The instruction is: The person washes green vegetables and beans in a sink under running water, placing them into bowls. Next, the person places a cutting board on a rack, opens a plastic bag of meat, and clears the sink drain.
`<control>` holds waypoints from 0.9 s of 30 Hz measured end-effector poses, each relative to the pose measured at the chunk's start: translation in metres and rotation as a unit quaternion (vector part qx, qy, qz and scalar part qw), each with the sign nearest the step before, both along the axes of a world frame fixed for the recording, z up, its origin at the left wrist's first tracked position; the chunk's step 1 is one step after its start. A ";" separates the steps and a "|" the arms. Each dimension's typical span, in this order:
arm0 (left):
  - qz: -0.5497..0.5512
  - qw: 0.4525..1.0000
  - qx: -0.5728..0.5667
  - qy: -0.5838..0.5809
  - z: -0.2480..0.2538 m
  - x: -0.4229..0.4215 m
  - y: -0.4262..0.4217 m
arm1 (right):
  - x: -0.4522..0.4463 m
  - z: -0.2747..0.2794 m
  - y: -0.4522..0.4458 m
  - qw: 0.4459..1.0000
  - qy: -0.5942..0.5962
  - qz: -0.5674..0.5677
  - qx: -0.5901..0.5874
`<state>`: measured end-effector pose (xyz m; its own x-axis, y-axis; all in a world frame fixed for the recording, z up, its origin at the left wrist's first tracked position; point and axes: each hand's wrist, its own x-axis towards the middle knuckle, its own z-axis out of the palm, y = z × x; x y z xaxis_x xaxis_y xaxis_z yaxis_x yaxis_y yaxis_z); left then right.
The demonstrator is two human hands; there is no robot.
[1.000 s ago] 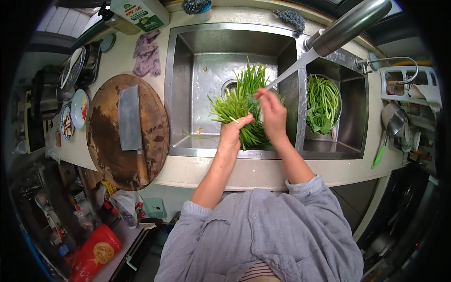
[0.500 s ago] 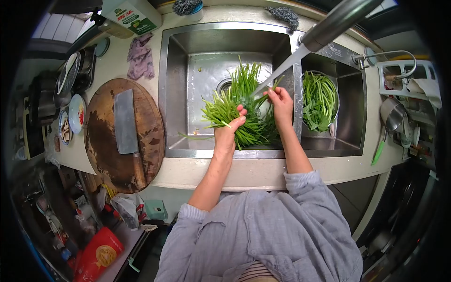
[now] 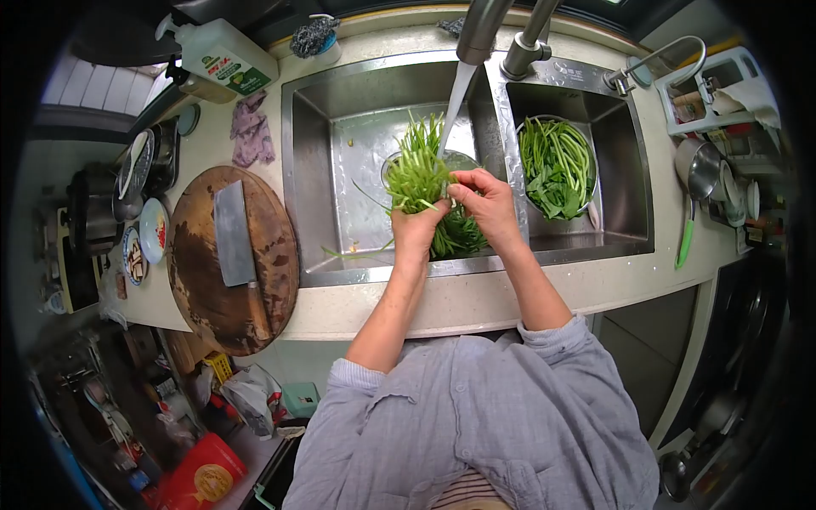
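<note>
Over the left sink basin (image 3: 319,191), my left hand (image 3: 415,231) is wrapped round the lower part of a bunch of green stalks (image 3: 418,180). My right hand (image 3: 490,202) touches the right side of the bunch, thumb and forefinger pinched together; what lies between them is too small to make out. Water (image 3: 456,106) runs from the faucet (image 3: 483,27) down behind the bunch. More of the greens lie in the basin under and beyond my hands. A few loose stalks lie at the basin's lower left.
A bowl of leafy green stems (image 3: 557,161) sits in the right basin. Left of the sink, a cleaver (image 3: 232,234) lies on a round wooden board (image 3: 200,280). A purple cloth (image 3: 252,132), a white bottle (image 3: 223,55) and a ladle (image 3: 699,170) are around the sink.
My right hand has come left from the basin's right side to the bunch. My left hand has raised and turned the bunch, cut ends now upward. The view has shifted, with the faucet further left.
</note>
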<state>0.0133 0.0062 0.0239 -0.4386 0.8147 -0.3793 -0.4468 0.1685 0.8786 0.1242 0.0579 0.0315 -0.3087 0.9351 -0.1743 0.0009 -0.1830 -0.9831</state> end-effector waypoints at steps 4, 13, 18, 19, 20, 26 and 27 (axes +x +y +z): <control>-0.007 0.999 -0.037 -0.002 -0.006 -0.011 -0.004 | 0.005 0.000 0.001 1.000 0.016 0.000 -0.026; -0.053 0.998 -0.040 -0.011 -0.015 -0.024 -0.011 | 0.015 -0.021 0.020 0.989 -0.091 -0.104 0.059; -0.063 0.997 -0.050 -0.011 -0.017 -0.026 -0.010 | 0.012 -0.017 0.017 0.994 -0.024 -0.110 -0.006; -0.065 0.996 -0.055 -0.007 -0.014 -0.024 -0.009 | 0.007 -0.019 0.012 0.994 0.010 -0.097 -0.051; -0.067 0.996 -0.059 -0.006 -0.011 -0.021 -0.006 | 0.004 -0.020 0.007 0.995 0.017 -0.074 -0.071; -0.059 0.995 -0.076 0.011 -0.006 -0.015 -0.004 | -0.010 -0.040 -0.005 0.998 0.025 -0.013 -0.051; -0.059 0.995 -0.077 0.013 -0.005 -0.015 -0.003 | -0.009 -0.041 -0.002 0.999 0.016 -0.013 -0.029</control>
<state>-0.0014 0.0030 0.0185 -0.3546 0.7940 -0.4938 -0.3939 0.3521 0.8490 0.1150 0.0561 -0.0095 -0.2910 0.9315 -0.2181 -0.0368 -0.2387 -0.9704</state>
